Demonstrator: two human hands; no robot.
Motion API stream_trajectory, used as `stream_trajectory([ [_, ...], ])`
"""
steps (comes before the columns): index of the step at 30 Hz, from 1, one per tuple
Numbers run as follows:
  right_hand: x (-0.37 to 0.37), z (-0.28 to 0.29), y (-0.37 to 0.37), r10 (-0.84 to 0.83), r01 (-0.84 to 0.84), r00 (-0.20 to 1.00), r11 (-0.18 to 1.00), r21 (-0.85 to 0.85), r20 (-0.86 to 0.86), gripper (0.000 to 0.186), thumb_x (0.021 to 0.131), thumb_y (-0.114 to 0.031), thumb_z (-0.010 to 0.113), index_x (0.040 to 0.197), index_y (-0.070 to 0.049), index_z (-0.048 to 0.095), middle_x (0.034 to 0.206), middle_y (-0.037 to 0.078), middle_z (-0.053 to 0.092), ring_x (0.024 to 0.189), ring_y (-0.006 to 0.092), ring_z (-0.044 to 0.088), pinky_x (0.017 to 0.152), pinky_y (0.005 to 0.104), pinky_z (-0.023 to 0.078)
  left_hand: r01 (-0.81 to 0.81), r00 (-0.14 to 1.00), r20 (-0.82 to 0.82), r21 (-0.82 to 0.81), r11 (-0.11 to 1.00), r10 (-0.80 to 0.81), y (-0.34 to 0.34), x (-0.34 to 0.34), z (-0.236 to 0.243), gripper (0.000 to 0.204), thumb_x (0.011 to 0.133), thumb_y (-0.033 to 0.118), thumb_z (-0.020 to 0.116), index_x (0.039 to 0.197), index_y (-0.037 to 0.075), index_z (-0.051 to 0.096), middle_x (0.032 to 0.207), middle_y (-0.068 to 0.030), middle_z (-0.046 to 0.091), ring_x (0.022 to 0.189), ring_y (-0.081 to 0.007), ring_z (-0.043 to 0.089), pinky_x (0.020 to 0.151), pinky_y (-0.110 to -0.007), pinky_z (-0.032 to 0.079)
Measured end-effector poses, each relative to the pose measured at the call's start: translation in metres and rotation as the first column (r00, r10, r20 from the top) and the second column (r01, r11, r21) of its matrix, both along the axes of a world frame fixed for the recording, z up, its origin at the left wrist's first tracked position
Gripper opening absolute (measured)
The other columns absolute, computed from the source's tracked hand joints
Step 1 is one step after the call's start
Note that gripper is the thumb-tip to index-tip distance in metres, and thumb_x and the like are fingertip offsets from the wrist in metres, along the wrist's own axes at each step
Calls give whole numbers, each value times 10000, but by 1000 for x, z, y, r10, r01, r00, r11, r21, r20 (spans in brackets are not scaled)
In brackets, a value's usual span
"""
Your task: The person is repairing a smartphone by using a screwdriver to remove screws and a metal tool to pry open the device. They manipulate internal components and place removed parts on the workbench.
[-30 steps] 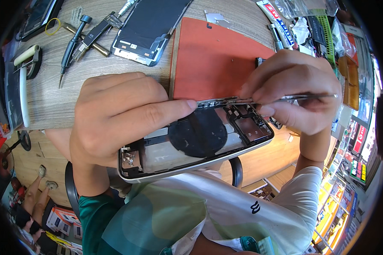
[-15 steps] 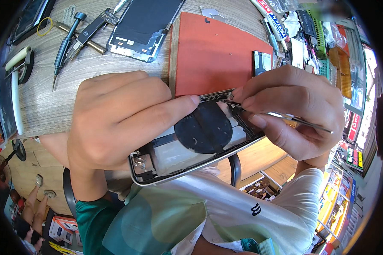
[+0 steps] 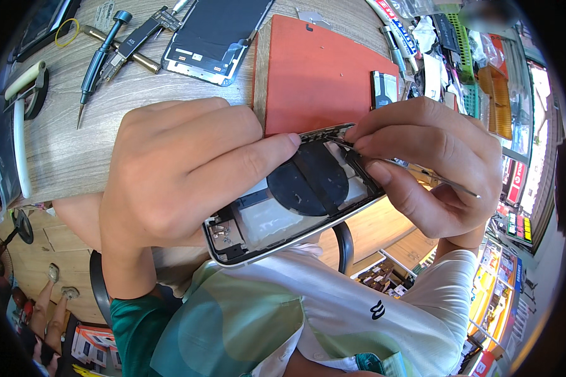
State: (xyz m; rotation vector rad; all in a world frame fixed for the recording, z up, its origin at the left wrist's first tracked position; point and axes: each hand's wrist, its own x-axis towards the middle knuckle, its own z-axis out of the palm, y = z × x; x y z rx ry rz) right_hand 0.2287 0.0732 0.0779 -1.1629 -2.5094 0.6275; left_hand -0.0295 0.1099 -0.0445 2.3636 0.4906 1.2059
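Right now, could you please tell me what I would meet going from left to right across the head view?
White rod → screwdriver → left hand → phone shell → right hand → amber tray.

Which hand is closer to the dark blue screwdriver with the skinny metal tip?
Left. The left hand is below and to the right of the dark blue screwdriver, not touching it. The right hand is farther right, by the right end of the silver-rimmed open phone shell.
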Motion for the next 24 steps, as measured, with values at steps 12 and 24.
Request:
stream_trajectory([
  [12,-2,0,-4,-13,13,1000,999,43,11,193,780,22,755,972,24,740,944,199,765,816,281,784,688,341,631,10,1000,0,-1,1000,-10,0,-1,2,377,678,191,697,976,-4,823,727,-72,646,614,-193,632,534,-292,465],
  [24,0,-3,-1,16,-16,1000,997,73,3,198,764,14,766,961,16,746,929,188,773,788,267,786,655,325,623,12,1000,-3,3,1000,-12,1,0,2,375,675,182,700,976,-5,822,722,-69,641,610,-189,630,529,-289,463],
])
